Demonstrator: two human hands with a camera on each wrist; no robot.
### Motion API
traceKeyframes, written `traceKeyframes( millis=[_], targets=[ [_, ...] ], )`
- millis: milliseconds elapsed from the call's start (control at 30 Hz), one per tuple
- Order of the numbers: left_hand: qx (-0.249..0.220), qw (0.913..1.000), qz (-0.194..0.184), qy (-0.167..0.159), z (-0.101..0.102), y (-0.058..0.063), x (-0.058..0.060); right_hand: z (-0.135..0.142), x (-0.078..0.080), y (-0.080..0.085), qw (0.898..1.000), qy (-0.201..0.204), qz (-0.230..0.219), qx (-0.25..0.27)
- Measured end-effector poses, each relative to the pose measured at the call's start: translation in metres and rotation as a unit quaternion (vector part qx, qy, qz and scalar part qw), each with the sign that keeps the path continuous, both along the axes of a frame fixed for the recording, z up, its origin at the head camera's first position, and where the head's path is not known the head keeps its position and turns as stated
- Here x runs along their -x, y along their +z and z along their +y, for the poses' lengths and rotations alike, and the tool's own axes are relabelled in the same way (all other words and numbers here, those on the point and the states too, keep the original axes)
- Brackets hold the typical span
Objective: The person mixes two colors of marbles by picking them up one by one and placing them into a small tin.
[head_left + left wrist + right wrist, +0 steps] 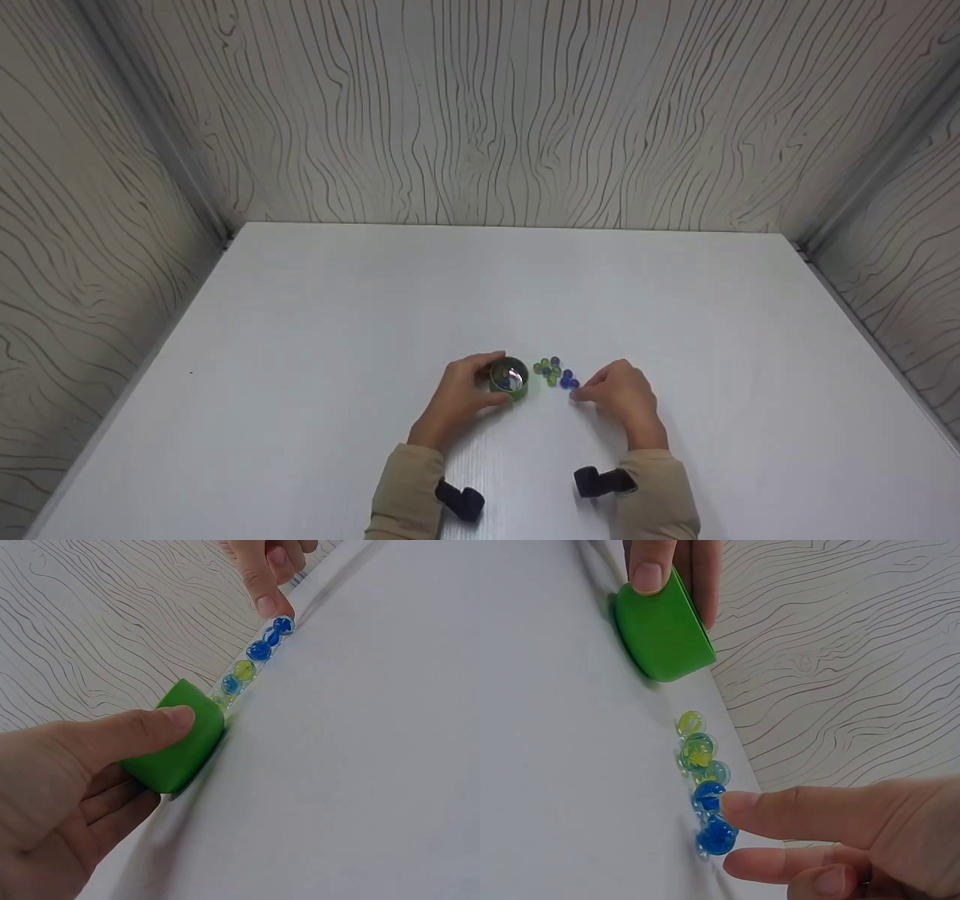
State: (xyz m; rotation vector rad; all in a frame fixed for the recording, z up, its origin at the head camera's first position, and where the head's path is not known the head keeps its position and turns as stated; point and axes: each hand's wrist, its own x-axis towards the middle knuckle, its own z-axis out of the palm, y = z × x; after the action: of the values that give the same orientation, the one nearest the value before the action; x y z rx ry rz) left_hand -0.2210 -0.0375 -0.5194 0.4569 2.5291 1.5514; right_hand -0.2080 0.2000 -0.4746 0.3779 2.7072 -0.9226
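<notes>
Pale woodgrain walls [480, 112] in the bg, brown wavy lines all over, w/ gray strips [161, 120] running up the corners. White table [315, 315] takes up most of the head view, btw.

Left hand [454, 390] is clamped on a small green cup [664, 637], thumb on one side & fingers round the other. Cup's upright on the tabletop, mouth up, abt in front of the person. Can see at least one dark blue marble [505, 382] in it; rest of the inside is too small/shiny to make out tbh.

Just to the right of the cup there's a loose cluster on the table: yellow-green marbles [692, 723] mostly on the cup side, blue marbles [716, 836] at the far right end, all glassy w/ swirls.

Right hand [622, 390] is at that blue end. Thumb & finger tips are apart in the right wrist view, w/ the blue ones right by them; can't tell if they're touching any.

Both arms have tan sleeves [409, 484] w/ black wrist mounts [598, 482] sticking inward, fwiw.
</notes>
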Motion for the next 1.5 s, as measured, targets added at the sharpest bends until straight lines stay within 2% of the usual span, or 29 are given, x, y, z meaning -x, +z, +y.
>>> traceKeyframes(
  millis=[200,867,1167,1500],
  targets=[
    [0.0,0.9999,0.008,-0.008,-0.001,-0.0003,-0.0011,-0.0019,0.0011,-0.001,1.0,-0.007,-0.014,-0.005],
    [0.006,0.9999,0.005,-0.007,0.0002,-0.0007,0.0002,-0.0042,-0.0005,-0.0037,1.0,-0.005,-0.007,0.003],
    [0.004,0.9997,0.021,-0.012,-0.0008,-0.001,-0.0007,-0.0025,-0.0018,-0.0045,1.0,0.0,0.005,0.014],
    [0.002,0.9998,0.017,-0.007,-0.0001,-0.0008,-0.0011,-0.0035,-0.0011,-0.0019,1.0,0.0,-0.001,0.024]
  ],
)
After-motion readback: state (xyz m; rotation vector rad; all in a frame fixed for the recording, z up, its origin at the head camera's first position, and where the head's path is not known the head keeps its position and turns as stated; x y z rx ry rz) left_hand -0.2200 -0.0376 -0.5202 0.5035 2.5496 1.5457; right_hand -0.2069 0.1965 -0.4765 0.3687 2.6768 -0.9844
